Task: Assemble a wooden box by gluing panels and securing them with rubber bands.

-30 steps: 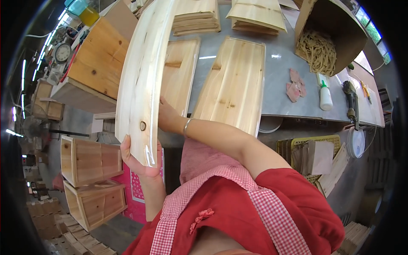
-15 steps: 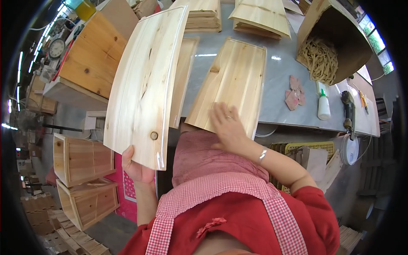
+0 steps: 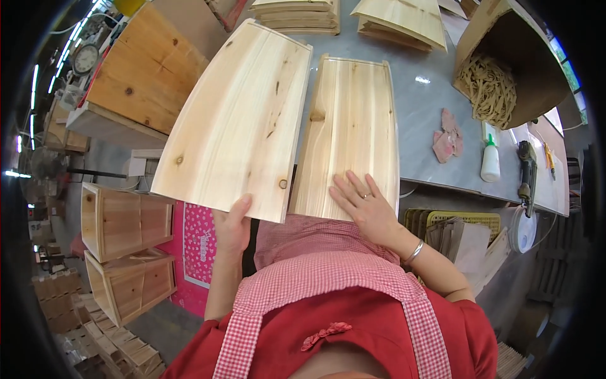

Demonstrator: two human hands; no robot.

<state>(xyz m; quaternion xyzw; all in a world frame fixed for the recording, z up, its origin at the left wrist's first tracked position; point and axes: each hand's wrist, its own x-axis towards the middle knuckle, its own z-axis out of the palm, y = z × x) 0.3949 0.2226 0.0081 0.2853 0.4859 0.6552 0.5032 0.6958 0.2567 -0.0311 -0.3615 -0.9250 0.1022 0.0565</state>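
My left hand point(image 3: 235, 222) grips the lower edge of a pale wooden panel point(image 3: 233, 126), its thumb on top and its fingers hidden beneath. This panel is wider at my end, has a few knots, and is held tilted at the left. Beside it a second tapered wooden panel point(image 3: 353, 126) lies on the table, its near end reaching past the front edge towards my lap. My right hand point(image 3: 372, 211) rests on that panel's near end with the fingers spread flat. The held panel's right edge runs close along the left side of the lying one.
Stacks of wooden panels point(image 3: 297, 16) stand at the back of the grey table point(image 3: 420, 132). To the right are a cardboard box point(image 3: 536, 69) of tan strips, a pink cloth point(image 3: 448, 136), a white glue bottle point(image 3: 490, 161) and a dark tool point(image 3: 526, 167). Wooden boxes point(image 3: 129, 221) stand at the left.
The left panel has swung from a steep tilt to a flatter one and moved right, its broad face now towards me. The lying panel has come nearer, and my right hand has moved down and right.
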